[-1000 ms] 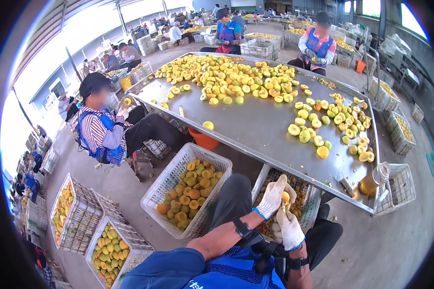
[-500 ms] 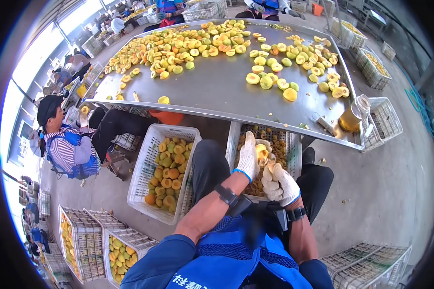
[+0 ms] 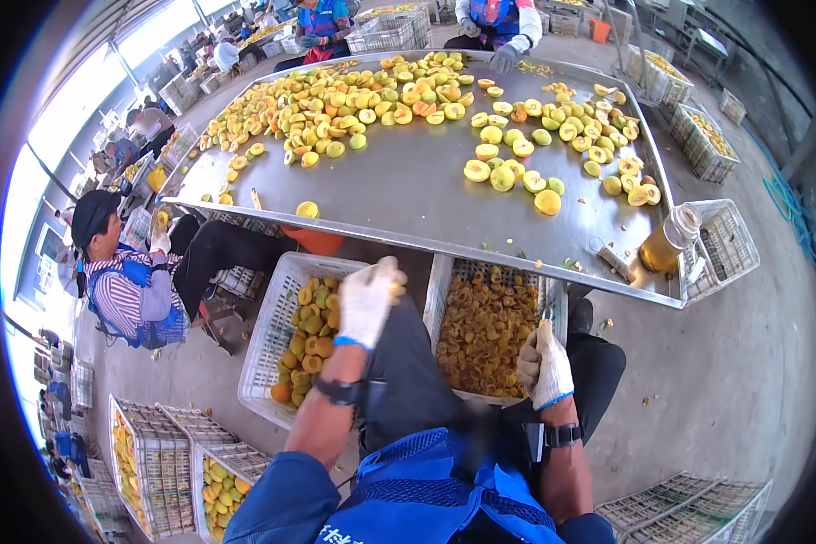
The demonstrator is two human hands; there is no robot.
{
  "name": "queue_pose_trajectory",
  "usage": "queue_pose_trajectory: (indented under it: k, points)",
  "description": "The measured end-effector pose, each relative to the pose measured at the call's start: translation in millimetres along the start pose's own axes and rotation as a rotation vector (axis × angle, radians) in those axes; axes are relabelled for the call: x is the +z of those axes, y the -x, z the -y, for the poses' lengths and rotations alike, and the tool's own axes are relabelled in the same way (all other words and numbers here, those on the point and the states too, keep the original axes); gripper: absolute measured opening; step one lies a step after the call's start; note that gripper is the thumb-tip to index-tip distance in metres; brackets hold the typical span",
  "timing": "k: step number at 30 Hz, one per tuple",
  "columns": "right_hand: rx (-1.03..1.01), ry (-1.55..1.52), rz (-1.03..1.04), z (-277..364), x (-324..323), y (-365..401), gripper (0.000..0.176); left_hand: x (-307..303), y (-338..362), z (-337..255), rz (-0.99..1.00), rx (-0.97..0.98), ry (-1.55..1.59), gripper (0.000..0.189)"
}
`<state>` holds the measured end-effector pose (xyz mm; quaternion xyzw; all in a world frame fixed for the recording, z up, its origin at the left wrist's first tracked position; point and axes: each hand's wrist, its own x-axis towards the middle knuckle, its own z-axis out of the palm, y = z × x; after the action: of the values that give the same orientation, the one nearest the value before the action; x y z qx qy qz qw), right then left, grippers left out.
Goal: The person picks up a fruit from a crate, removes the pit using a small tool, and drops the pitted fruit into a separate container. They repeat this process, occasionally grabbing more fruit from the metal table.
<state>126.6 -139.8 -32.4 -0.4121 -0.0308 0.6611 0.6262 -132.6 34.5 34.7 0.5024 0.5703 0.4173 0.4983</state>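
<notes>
My left hand (image 3: 368,304), in a white knit glove, is raised over the right side of a white crate (image 3: 256,354) of yellow-green peach halves (image 3: 313,335). Its fingers are curled, with a bit of yellow peach showing at their edge. My right hand (image 3: 544,367), also gloved, is closed around a small tool with a metal tip (image 3: 546,317); its exact kind is hidden by the fingers. That hand is at the right edge of a second crate (image 3: 437,295), which holds brownish peach scraps (image 3: 485,331).
A metal table (image 3: 381,199) ahead bears many peach halves (image 3: 363,100), a jar of amber liquid (image 3: 666,240) and a small cylindrical object (image 3: 614,261). A co-worker (image 3: 136,272) sits at left; others are across the table. Stacked crates (image 3: 168,462) stand at lower left.
My hands have moved apart. The left went leftward from the scrap crate to the peach crate; the right shifted slightly right and down. A co-worker's gloved hand across now reaches the table edge.
</notes>
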Motion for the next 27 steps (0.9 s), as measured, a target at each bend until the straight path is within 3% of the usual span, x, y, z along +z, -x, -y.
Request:
queue_pose_trajectory:
  k: [2,4,6,8,10,12,16,20,21,25,27]
  points:
    - [0.01,-0.009,-0.003,-1,0,-2,0.037,-50,-14,5,-0.177,0.454,-0.768,0.033]
    - [-0.008,0.084,-0.04,-2,7,-2,0.035,-80,-28,6,-0.243,0.477,-0.861,0.033]
    - [-0.007,0.152,-0.049,-3,14,-6,0.03,-81,-41,-3,-0.247,0.404,-0.81,0.037]
    - [0.012,0.249,-0.082,-3,24,-6,0.029,-58,-55,-26,-0.111,0.259,-0.632,0.039]
    - [-0.037,0.339,-0.073,-7,27,-7,0.029,-22,-80,-27,-0.054,0.385,-0.653,0.04]
    - [-0.035,0.348,-0.079,-9,27,-9,0.029,25,-103,-51,0.086,0.389,-0.74,0.042]
    - [-0.023,0.263,-0.031,-11,8,-18,0.026,121,-184,-41,0.163,0.411,-0.844,0.044]
    - [0.004,0.27,-0.103,-10,10,-23,0.02,205,-243,-22,0.007,0.378,-0.838,0.037]
    - [0.019,0.298,-0.108,-10,8,-26,0.03,220,-252,-17,-0.058,0.371,-0.847,0.034]
    - [0.057,0.321,-0.126,-3,24,-25,0.022,252,-271,-10,-0.066,0.262,-0.921,0.035]
    - [0.033,0.293,-0.09,-4,25,-27,0.017,257,-273,-3,-0.095,0.333,-0.958,0.04]
